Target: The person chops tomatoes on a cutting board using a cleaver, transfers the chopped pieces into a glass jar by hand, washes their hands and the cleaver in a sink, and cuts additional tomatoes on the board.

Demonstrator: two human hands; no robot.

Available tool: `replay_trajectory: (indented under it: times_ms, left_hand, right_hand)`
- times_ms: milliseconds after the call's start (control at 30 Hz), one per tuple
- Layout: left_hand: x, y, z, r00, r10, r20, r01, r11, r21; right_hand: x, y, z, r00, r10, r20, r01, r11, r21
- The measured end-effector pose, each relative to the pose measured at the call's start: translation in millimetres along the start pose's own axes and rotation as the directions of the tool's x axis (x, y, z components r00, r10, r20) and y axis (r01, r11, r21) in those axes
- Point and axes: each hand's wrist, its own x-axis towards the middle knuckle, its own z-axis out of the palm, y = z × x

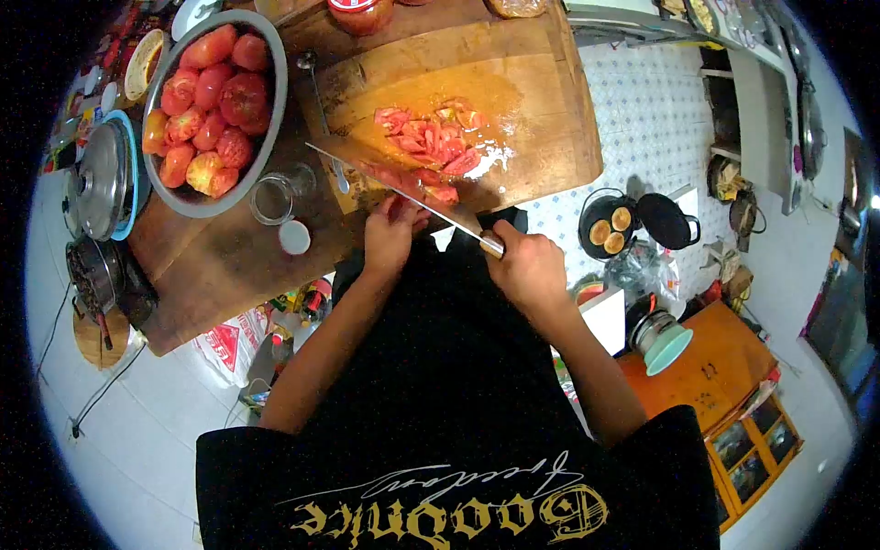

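Note:
My right hand (529, 266) is closed round the handle of a wide-bladed kitchen knife (444, 213). Its blade slants up and left across the near edge of a wooden cutting board (541, 119). Curled close to the blade's near side, my left hand (392, 231) grips a red tomato piece, mostly covered by the fingers. Beyond the blade lies a pile of cut tomato pieces (429, 137) in wet juice. A few more slices (442, 191) rest right against the knife.
A grey oval basin (280, 87) of peeled tomatoes stands left on the wooden table (197, 266). Near it are a glass jar (272, 199), a white lid (293, 236) and a long spoon (342, 176). At right, a pan (588, 246) holds three round cakes.

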Motion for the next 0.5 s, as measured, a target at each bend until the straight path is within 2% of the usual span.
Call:
replay_trajectory:
  times_ms: [167, 233, 300, 333, 400, 500]
  left_hand:
    - [-6, 17, 4, 0.999, 0.034, -0.029, -0.031, 0.994, 0.109]
    - [-5, 15, 3, 0.999, 0.028, -0.021, -0.024, 0.986, 0.166]
    - [0, 3, 3, 0.999, -0.037, -0.017, 0.038, 0.999, 0.024]
    - [-1, 3, 2, 0.999, -0.039, -0.018, 0.039, 0.999, 0.029]
    - [2, 9, 1, 0.999, 0.009, -0.035, 0.001, 0.959, 0.282]
    - [-7, 23, 2, 0.998, 0.044, -0.051, -0.021, 0.923, 0.384]
  right_hand:
    - [10, 8, 7, 0.993, -0.011, 0.114, 0.009, 1.000, 0.019]
    - [21, 7, 18, 0.978, 0.057, 0.200, -0.065, 0.997, 0.032]
    - [40, 8, 35, 0.974, 0.073, 0.216, -0.081, 0.996, 0.030]
    - [46, 8, 40, 0.969, 0.097, 0.228, -0.104, 0.994, 0.021]
    - [58, 6, 43, 0.975, 0.094, 0.200, -0.099, 0.995, 0.015]
    - [69, 2, 37, 0.996, 0.051, 0.076, -0.057, 0.995, 0.081]
